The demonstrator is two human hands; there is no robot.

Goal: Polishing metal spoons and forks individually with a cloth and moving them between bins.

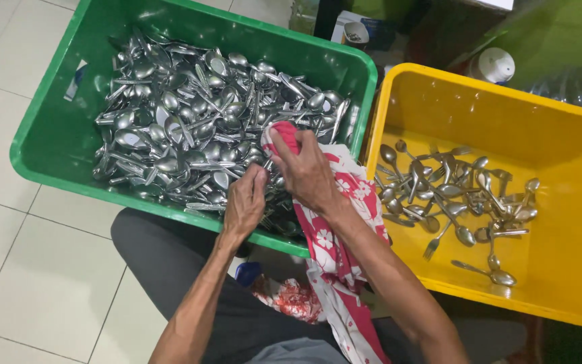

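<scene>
**Head view: both hands meet over the green tub, cloth wrapped round a piece of cutlery**

Your right hand (308, 172) sits just right of the frame's centre, fingers curled tight around a bunched red-and-white flowered cloth (338, 222), so the fabric works as a pad between your palm and whatever metal is inside it. What exactly is wrapped there is hidden by the cloth. Your left hand (245, 202) is closed just beside it, fingertips pinching something small at the cloth's lower edge, likely the free end of the same piece, held to steady it; the grip itself is too covered to be sure.

Both hands hover over the near right corner of the green tub (55, 141), which fills the upper left of the frame and holds a dense heap of spoons (190, 114). That keeps the pile within easy reach. The cloth's loose tail drapes down over the tub's rim onto your lap.

At the right of the frame, the yellow tub (574, 128) stands touching the green one, with a far thinner scatter of spoons and forks (453, 195) kept apart from the heap.
</scene>
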